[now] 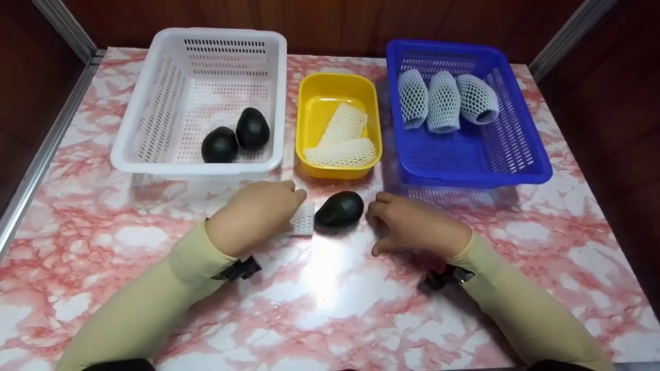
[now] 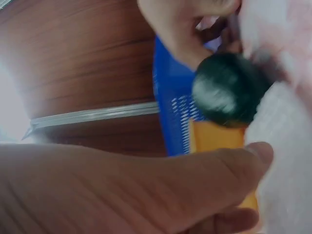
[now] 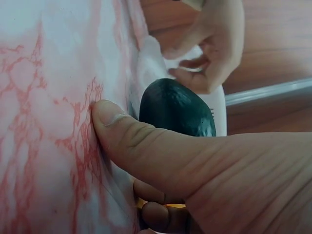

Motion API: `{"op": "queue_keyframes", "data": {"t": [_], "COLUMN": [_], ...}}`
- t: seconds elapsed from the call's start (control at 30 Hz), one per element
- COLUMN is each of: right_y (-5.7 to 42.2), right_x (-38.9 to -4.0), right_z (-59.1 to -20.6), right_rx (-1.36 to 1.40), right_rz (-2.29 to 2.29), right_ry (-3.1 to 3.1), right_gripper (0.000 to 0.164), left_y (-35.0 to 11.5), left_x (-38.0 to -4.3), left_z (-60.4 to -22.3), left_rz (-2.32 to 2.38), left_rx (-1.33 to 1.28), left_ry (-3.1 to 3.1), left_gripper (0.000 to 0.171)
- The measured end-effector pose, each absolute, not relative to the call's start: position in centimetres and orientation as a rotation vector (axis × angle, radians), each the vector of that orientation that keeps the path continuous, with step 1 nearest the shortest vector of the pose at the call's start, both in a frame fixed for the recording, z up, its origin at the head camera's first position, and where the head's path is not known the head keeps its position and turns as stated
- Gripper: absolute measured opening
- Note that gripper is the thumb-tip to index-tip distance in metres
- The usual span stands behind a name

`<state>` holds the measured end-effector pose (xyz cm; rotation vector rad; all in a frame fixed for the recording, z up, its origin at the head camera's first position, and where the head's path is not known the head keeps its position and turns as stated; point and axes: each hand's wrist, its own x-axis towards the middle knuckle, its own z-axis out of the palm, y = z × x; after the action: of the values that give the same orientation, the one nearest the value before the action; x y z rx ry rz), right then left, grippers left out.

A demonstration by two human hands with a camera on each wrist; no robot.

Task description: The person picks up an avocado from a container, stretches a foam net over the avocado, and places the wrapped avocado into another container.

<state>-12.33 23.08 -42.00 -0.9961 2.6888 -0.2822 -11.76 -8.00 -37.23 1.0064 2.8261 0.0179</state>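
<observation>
A dark green avocado [image 1: 339, 211] lies on the table between the two hands, its narrow end pointing left. Left of it lies a white foam net sleeve [image 1: 304, 219], partly hidden beneath the left hand [image 1: 255, 214]. In the left wrist view, that hand's thumb overlaps the edge of the net [image 2: 287, 161], apart from the other visible fingers; whether it touches is unclear. To the avocado's right is the right hand [image 1: 412, 224], fingers bent and thumb spread away, with nothing held. The right wrist view has the avocado [image 3: 175, 107] just beyond its thumb.
At the back left, a white basket [image 1: 198, 168] contains two avocados [image 1: 252, 129]. A yellow bin [image 1: 337, 172] in the middle holds foam net sleeves [image 1: 343, 126]. The blue basket [image 1: 474, 178] at the back right holds three net-covered items [image 1: 443, 103]. Wooden panels [image 1: 340, 26] border the table.
</observation>
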Motion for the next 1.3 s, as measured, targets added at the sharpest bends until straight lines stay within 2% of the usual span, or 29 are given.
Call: {"op": "queue_keyframes", "data": {"t": [0.1, 0.27, 0.3, 0.33, 0.53, 0.63, 0.7, 0.83, 0.93, 1.03, 1.13, 1.2, 1.3], "right_y": [23.1, 23.3, 23.3, 23.3, 23.2, 23.2, 23.2, 23.4, 23.4, 23.4, 23.3, 23.2, 23.2], "right_x": [-12.3, -12.4, -12.4, -12.4, -12.4, -12.5, -12.5, -12.6, -12.6, -12.6, -12.5, -12.5, -12.5], "right_z": [-42.1, -42.2, -42.2, -42.2, -42.2, -42.2, -42.1, -42.0, -42.1, -42.1, -42.1, -42.1, -42.1], "right_rx": [-1.005, -1.013, -1.016, -1.014, -1.018, -1.033, -1.031, -1.017, -1.008, -0.999, -0.996, -0.993, -0.994], "right_rz": [-0.293, -0.313, -0.318, -0.317, -0.311, -0.321, -0.321, -0.328, -0.332, -0.329, -0.328, -0.323, -0.313], "right_ry": [2.687, 2.687, 2.687, 2.686, 2.683, 2.676, 2.673, 2.67, 2.669, 2.669, 2.671, 2.672, 2.673], "right_gripper": [0.053, 0.053, 0.053, 0.054, 0.055, 0.053, 0.053, 0.053, 0.053, 0.053, 0.053, 0.053, 0.054], "left_y": [-7.7, -7.4, -7.4, -7.3, -7.6, -7.6, -7.5, -6.6, -5.8, -5.2, -5.0, -5.2, -5.5], "left_x": [-11.8, -11.7, -11.7, -11.7, -11.5, -11.5, -11.5, -11.4, -11.3, -11.1, -11.0, -11.0, -10.9], "left_z": [-38.0, -38.1, -38.1, -38.1, -38.7, -38.6, -38.4, -38.1, -38.3, -38.8, -39.0, -39.1, -39.4], "left_rz": [0.064, 0.113, 0.105, 0.093, -0.043, -0.038, -0.003, 0.028, -0.038, -0.08, -0.056, -0.031, 0.001], "left_rx": [1.058, 0.925, 0.9, 0.88, 0.895, 0.88, 0.846, 0.739, 0.67, 0.618, 0.596, 0.612, 0.719], "left_ry": [2.807, 2.796, 2.797, 2.804, 2.909, 2.895, 2.855, 2.786, 2.771, 2.788, 2.83, 2.861, 2.89], "left_gripper": [0.028, 0.051, 0.051, 0.049, 0.014, 0.011, 0.022, 0.06, 0.068, 0.057, 0.033, 0.019, 0.009]}}
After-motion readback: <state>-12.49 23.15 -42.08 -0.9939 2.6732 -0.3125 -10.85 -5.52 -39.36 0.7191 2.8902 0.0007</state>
